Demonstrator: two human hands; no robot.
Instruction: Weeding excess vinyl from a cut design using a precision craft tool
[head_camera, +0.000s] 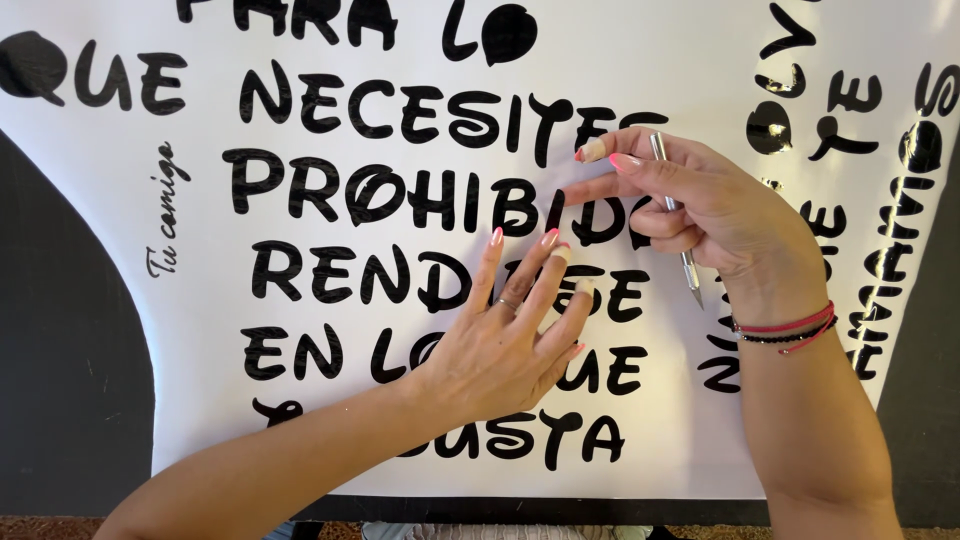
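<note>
A large white vinyl sheet (200, 400) covered with black cut-out lettering lies flat in front of me. My left hand (505, 335) rests on it near the middle, fingers spread and fingertips pressing on the letters; a ring is on one finger. My right hand (700, 215) hovers just above and to the right, thumb and forefinger pinched together over a letter, perhaps on a tiny scrap that I cannot make out. The same hand grips a slim silver craft knife (675, 210), blade pointing down towards me. Red and black bracelets (785, 328) circle the right wrist.
The sheet lies on a dark grey surface (60, 380), visible at the left and right. A black strip runs along the sheet's near edge (500, 508). More lettering runs sideways on the sheet's right part (890, 240).
</note>
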